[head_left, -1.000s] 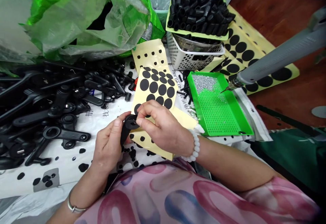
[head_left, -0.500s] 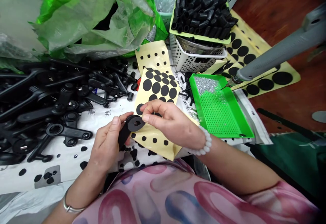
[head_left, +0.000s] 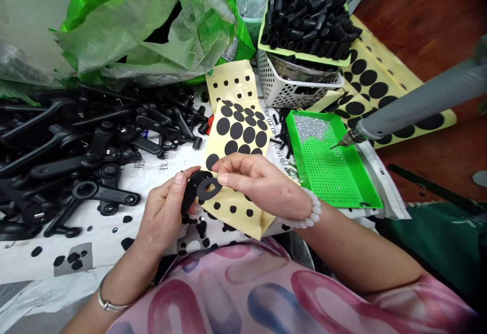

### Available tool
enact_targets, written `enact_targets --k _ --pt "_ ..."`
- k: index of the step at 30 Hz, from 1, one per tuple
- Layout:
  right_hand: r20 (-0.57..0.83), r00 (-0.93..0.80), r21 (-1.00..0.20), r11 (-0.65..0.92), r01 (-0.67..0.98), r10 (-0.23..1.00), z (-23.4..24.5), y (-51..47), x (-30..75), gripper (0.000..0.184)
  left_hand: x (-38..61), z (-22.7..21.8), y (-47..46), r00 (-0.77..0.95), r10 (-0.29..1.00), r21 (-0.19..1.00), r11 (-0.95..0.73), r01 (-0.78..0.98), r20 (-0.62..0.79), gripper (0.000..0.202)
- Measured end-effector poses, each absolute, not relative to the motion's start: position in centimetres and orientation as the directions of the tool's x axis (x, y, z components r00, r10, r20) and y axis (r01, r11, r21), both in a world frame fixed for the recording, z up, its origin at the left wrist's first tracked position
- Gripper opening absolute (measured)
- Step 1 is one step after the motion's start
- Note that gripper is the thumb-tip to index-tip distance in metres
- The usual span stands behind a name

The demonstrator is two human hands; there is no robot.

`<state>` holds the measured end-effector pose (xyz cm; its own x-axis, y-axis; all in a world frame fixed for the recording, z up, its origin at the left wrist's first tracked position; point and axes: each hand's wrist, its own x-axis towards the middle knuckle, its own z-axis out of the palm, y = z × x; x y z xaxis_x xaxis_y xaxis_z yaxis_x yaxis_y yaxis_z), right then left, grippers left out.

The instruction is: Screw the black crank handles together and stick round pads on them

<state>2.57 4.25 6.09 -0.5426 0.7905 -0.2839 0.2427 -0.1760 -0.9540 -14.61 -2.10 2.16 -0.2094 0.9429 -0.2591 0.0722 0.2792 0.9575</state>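
Observation:
My left hand [head_left: 162, 212] is closed around a black plastic part [head_left: 190, 192] with a round end, tilted up over the table. Between the thumb and finger of my right hand [head_left: 254, 184] is a thin black ring-shaped sticker [head_left: 208, 189] with a hole in its middle. The ring hangs at the round end of the part, partly overlapping it; whether they touch I cannot tell. Beneath both hands lies a yellow backing sheet [head_left: 232, 108] bearing black round stickers.
Black plastic arms [head_left: 106, 146] are heaped at the left. A green tray [head_left: 323, 182] of small screws stands at the right, with a grey electric screwdriver [head_left: 411, 106] above it. Behind, a white basket [head_left: 289, 83] carries black tubes [head_left: 304, 20]. A green bag [head_left: 152, 35] fills the back left.
The ring sticker has shifted off the round end of the part, toward my right hand and slightly down. The whole view has moved a little, and the screwdriver hangs slightly differently.

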Motion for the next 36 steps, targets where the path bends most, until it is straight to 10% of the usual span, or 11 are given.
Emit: enact_targets --k 36 --pt "-0.244 -0.472 -0.947 -0.103 0.303 0.847 4.2 4.1 2.3 0.01 -14.5 2.2 -2.7 -0.076 0.968 0.965 0.244 0.099 -0.238 0.055"
